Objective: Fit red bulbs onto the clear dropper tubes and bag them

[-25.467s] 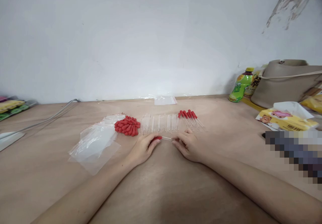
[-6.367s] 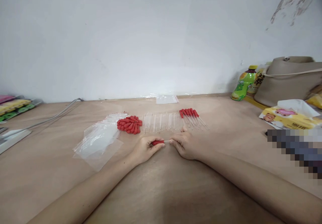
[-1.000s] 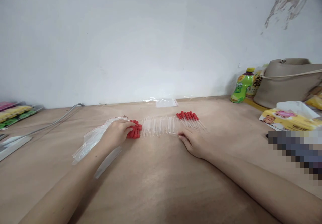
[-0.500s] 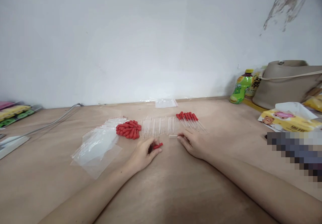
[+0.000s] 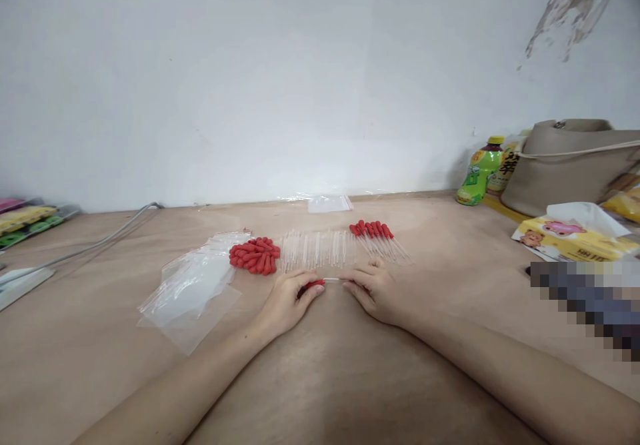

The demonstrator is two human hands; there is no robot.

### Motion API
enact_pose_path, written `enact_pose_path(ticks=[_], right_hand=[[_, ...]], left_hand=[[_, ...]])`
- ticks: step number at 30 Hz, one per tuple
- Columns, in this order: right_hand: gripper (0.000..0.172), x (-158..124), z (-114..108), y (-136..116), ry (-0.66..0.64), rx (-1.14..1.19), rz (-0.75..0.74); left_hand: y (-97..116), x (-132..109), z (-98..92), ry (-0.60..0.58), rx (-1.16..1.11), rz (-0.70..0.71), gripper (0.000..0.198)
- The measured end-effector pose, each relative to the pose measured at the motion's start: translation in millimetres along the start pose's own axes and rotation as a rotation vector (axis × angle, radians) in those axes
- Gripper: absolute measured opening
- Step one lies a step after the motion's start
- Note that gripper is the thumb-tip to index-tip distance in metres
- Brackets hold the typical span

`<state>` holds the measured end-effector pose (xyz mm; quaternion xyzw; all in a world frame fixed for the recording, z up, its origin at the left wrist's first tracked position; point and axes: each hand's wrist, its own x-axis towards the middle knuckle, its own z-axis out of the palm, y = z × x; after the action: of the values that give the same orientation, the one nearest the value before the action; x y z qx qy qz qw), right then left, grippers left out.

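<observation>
Left hand [image 5: 295, 298] pinches a small red bulb [image 5: 315, 285], right hand [image 5: 374, 293] grips a thin clear tube [image 5: 332, 280], the two meeting end to end, mid-bench [image 5: 350, 378]! Just beyond, more clear tubes [image 5: 317, 248] lie between heaped red bulbs [image 5: 255, 256] and red-topped tubes [image 5: 376, 232].

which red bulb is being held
The red bulb in the left hand, its end at the clear tube that the right hand holds. The others lie in the red heap or on red-topped tubes.

Left grip [image 5: 290, 300] holds a red bulb [image 5: 316, 284], right grip [image 5: 379, 296] a tube [image 5: 332, 280].
</observation>
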<state>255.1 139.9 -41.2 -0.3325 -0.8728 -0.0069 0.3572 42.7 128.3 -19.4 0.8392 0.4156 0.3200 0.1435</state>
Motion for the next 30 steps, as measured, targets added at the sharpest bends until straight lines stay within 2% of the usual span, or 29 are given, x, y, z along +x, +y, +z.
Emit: enact_pose_path(ticks=[10,16,20,25,30], right_hand=[[0.019,3.5,-5.7,0.2,-0.053,0.148,0.021],[0.018,3.2,-8.5,-0.8,-0.098,0.016,-0.014],[0.019,1.3,-4.1,-1.6,-0.047,-0.08,-0.044],[0.017,2.5,-6.4,0.9,-0.003,0.08,-0.024],[0.016,2.1,-8.5,0.0,0.003,0.142,0.001]], left_hand=[[-3.9,-2.3,3.8,0.0,-0.206,-0.034,0.021],[0.9,-5.4,2.6,-0.091,-0.121,-0.008,0.021],[2.7,-5.1,3.5,-0.033,-0.05,0.008,0.02],[-3.1,-3.3,4.4,0.07,-0.067,-0.002,0.019],[-5.7,-3.8,4.0,0.078,-0.105,-0.004,0.017]])
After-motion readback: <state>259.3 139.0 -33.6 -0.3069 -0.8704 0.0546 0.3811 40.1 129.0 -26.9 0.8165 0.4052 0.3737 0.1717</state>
